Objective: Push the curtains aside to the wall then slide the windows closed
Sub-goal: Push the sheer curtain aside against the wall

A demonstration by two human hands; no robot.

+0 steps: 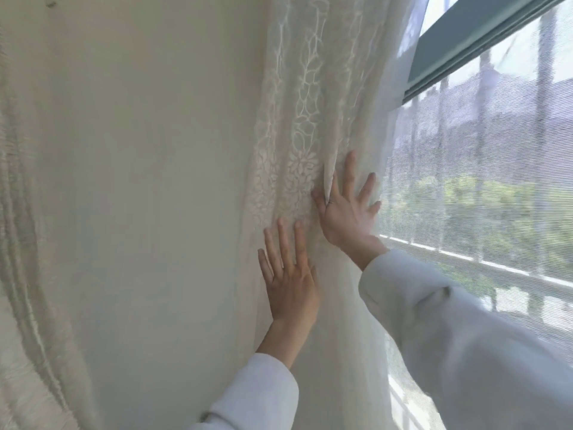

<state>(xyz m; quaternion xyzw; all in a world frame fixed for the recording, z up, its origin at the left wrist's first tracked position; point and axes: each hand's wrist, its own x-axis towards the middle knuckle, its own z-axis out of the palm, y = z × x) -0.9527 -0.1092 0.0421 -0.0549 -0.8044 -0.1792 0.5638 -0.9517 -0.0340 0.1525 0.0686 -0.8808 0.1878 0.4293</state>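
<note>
Curtain (310,135) bunched beside wall (155,181), left hand (290,283), right hand (347,212) flat on it.

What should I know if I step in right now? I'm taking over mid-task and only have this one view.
Left hand: open, flat, fingers spread, pressed on the lace curtain near the wall.
Right hand: open, palm flat on the bunched curtain edge, higher up on the window side.
Curtain: gathered toward the wall, but a sheer layer is draped across the window.
Window frame: visible at top right; whether the pane is open or shut cannot be told.
Done: curtain mostly pushed aside.
Left: clear the sheer layer, then slide the windows closed.
</note>
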